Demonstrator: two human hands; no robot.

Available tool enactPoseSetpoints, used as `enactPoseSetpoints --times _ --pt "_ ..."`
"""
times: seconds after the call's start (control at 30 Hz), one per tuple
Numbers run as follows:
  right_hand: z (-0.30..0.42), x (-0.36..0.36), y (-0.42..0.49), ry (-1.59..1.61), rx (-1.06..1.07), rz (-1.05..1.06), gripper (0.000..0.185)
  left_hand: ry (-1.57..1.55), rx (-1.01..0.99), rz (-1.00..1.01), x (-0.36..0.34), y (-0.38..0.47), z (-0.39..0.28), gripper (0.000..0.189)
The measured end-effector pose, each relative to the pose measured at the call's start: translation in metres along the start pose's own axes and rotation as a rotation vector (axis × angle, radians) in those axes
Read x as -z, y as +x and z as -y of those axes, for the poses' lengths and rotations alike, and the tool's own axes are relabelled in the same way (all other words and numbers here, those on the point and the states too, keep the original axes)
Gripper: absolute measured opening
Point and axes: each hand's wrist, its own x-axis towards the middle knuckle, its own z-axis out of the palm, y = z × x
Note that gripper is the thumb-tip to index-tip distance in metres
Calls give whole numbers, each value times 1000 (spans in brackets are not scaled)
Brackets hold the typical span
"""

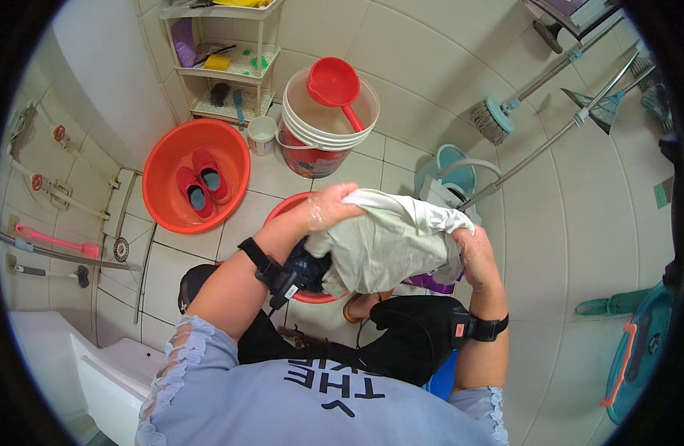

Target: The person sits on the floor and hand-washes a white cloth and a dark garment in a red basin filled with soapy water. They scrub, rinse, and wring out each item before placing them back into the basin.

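A wet whitish cloth garment is stretched between my two hands over a red basin. My left hand, with suds on its wrist, grips the garment's upper left edge. The upper right edge is held in my right hand. Below the garment, dark wet cloth lies in the basin, and most of the basin is hidden behind the garment. A purple package shows in part under the garment's right side.
An orange-red basin holds red shoes. Beyond my hands stand a white bucket with a red dipper, a small white tub and a plastic shelf. A light-blue bucket and a broom are at the right wall.
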Motion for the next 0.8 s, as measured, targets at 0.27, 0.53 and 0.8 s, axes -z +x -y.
enactPoseSetpoints --times 0.27,0.53,0.8 --pt "-47 23 15 38 -15 -151 35 1019 75 -127 28 -31 -34 38" --pt "-54 17 26 335 -5 -215 42 1042 69 -57 45 -30 -16 53" --pt "-48 19 29 710 -107 -171 45 575 -39 -203 57 -20 -1 45"
